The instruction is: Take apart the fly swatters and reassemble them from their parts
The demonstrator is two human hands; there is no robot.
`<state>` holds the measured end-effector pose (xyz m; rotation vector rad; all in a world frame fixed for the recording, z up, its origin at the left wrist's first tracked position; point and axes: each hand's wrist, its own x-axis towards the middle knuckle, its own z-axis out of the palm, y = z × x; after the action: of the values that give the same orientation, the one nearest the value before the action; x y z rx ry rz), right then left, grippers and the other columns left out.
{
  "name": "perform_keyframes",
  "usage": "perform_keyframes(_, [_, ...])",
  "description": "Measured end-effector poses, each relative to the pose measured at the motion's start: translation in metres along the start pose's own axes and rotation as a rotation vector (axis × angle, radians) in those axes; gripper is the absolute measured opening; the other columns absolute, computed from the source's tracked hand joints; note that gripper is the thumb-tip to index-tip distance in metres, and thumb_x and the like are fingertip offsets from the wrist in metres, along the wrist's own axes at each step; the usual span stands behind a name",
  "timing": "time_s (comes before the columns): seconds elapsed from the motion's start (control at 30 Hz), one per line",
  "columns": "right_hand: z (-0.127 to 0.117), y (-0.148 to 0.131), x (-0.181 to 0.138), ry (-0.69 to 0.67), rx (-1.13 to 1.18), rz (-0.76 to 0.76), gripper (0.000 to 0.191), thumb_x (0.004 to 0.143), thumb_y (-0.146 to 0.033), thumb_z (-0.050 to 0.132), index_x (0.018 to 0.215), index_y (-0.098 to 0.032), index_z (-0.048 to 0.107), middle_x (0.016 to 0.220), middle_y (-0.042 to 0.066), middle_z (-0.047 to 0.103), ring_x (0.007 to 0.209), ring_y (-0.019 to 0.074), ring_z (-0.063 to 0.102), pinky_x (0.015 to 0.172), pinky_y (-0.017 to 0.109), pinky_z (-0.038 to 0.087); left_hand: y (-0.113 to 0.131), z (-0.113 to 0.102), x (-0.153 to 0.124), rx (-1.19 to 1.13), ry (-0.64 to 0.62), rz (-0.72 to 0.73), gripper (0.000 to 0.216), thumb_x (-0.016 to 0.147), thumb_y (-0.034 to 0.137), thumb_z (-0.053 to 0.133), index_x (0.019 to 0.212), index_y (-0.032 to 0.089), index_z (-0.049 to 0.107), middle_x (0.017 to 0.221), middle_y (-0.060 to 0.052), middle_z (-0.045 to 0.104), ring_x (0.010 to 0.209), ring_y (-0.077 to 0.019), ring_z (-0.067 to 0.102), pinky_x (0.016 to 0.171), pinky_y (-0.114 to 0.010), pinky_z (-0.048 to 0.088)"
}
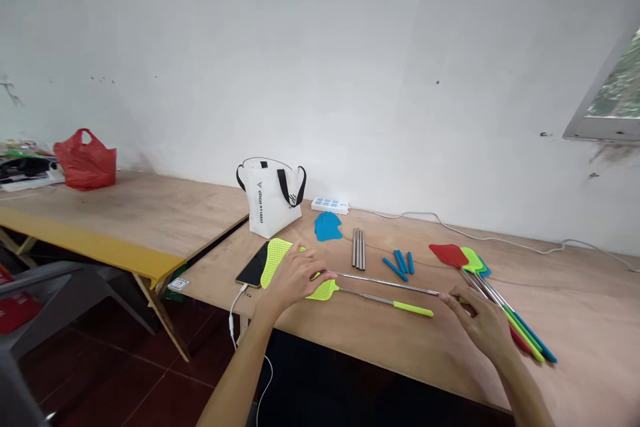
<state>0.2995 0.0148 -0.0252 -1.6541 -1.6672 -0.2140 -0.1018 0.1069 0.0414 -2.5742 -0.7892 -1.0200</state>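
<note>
A silver telescopic rod (387, 282) of a fly swatter stretches between my hands just above the table. My left hand (297, 273) is closed around its left end, over a yellow-green perforated swatter head (274, 259). At the other end my right hand (477, 320) has its fingers wrapped round the rod; the grip inside is mostly hidden. Below the rod lies another fly swatter, with a yellow-green head (324, 290) partly under my left hand and a yellow-green handle (413, 309). Behind are blue swatter heads (327, 227), several metal rods (359, 250) and several blue handles (396, 268).
To the right lie swatters with red (449, 254), green and blue heads. A phone (254, 267) with a white cable is at the left edge. A white bag (270, 203) and a power strip (330, 205) stand near the wall. A red bag (86, 163) sits on another table.
</note>
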Motion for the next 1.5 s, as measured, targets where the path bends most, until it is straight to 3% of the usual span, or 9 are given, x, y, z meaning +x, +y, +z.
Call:
perform_keyframes(0.2, [-0.014, -0.023, 0.003, -0.015, -0.049, -0.052, 0.057, 0.093, -0.073, 0.042, 0.075, -0.025, 0.066, 0.07, 0.001, 0.066, 0.059, 0.017, 0.057, 0.058, 0.028, 0.039, 0.014, 0.003, 0.006, 0.009, 0.068, 0.047, 0.045, 0.103, 0.048, 0.053, 0.071, 0.02, 0.066, 0.06, 0.003, 0.062, 0.061, -0.0136, 0.05, 0.081, -0.035, 0.032])
perform_keyframes(0.4, [0.018, -0.082, -0.007, -0.006, -0.056, -0.162, 0.054, 0.101, -0.064, 0.035, 0.081, -0.025, 0.067, 0.076, 0.003, 0.07, 0.073, 0.02, 0.065, 0.063, 0.028, 0.039, 0.054, 0.035, 0.014, 0.031, 0.084, 0.164, 0.038, 0.105, 0.039, 0.054, 0.073, 0.019, 0.061, 0.063, 0.002, 0.066, 0.069, -0.0158, 0.054, 0.081, -0.036, 0.032])
perform_keyframes(0.5, [0.032, -0.108, -0.012, -0.026, -0.078, -0.188, 0.054, 0.105, -0.058, 0.031, 0.073, -0.024, 0.059, 0.068, 0.001, 0.065, 0.066, 0.0173, 0.062, 0.06, 0.027, 0.034, 0.062, 0.041, 0.014, 0.045, 0.047, 0.194, 0.039, 0.105, 0.037, 0.053, 0.072, 0.018, 0.059, 0.062, 0.002, 0.065, 0.07, -0.0159, 0.054, 0.079, -0.036, 0.032])
perform_keyframes(0.83, [0.045, -0.117, -0.02, -0.103, -0.14, -0.172, 0.051, 0.108, -0.052, 0.025, 0.084, -0.026, 0.062, 0.081, 0.002, 0.072, 0.072, 0.0202, 0.068, 0.059, 0.028, 0.035, 0.041, 0.047, 0.007, -0.034, -0.081, 0.151, 0.046, 0.106, 0.048, 0.046, 0.076, 0.019, 0.065, 0.065, 0.001, 0.068, 0.07, -0.0166, 0.057, 0.085, -0.038, 0.033])
perform_keyframes(1.0, [0.063, -0.118, -0.027, -0.206, -0.017, -0.116, 0.05, 0.106, -0.057, 0.027, 0.081, -0.026, 0.058, 0.078, 0.0, 0.072, 0.072, 0.0199, 0.069, 0.058, 0.027, 0.037, 0.032, 0.047, 0.001, -0.003, -0.131, 0.189, 0.047, 0.106, 0.048, 0.047, 0.075, 0.019, 0.067, 0.066, 0.0, 0.068, 0.072, -0.0166, 0.059, 0.091, -0.039, 0.036])
perform_keyframes(1.23, [0.081, -0.096, -0.023, -0.115, -0.064, -0.188, 0.052, 0.106, -0.055, 0.027, 0.085, -0.026, 0.064, 0.079, 0.003, 0.072, 0.074, 0.0198, 0.069, 0.06, 0.028, 0.041, 0.027, 0.055, 0.0, 0.018, -0.082, 0.238, 0.044, 0.105, 0.046, 0.049, 0.076, 0.019, 0.067, 0.065, 0.001, 0.067, 0.073, -0.0161, 0.059, 0.094, -0.038, 0.036])
perform_keyframes(1.4, [0.054, -0.024, -0.011, -0.105, -0.089, -0.318, 0.05, 0.104, -0.051, 0.029, 0.093, -0.03, 0.073, 0.092, 0.006, 0.076, 0.087, 0.0229, 0.07, 0.071, 0.032, 0.049, 0.012, 0.03, 0.001, -0.017, -0.055, 0.136, 0.042, 0.106, 0.044, 0.048, 0.08, 0.019, 0.071, 0.067, 0.001, 0.067, 0.069, -0.0151, 0.057, 0.088, -0.035, 0.035])
perform_keyframes(1.5, [0.03, 0.022, -0.008, -0.022, -0.058, -0.235, 0.046, 0.102, -0.056, 0.038, 0.09, -0.028, 0.072, 0.091, 0.006, 0.075, 0.085, 0.0232, 0.069, 0.074, 0.034, 0.05, -0.001, 0.009, -0.001, -0.066, -0.083, 0.073, 0.044, 0.105, 0.047, 0.048, 0.08, 0.02, 0.073, 0.068, 0.001, 0.068, 0.067, -0.0142, 0.055, 0.087, -0.035, 0.034])
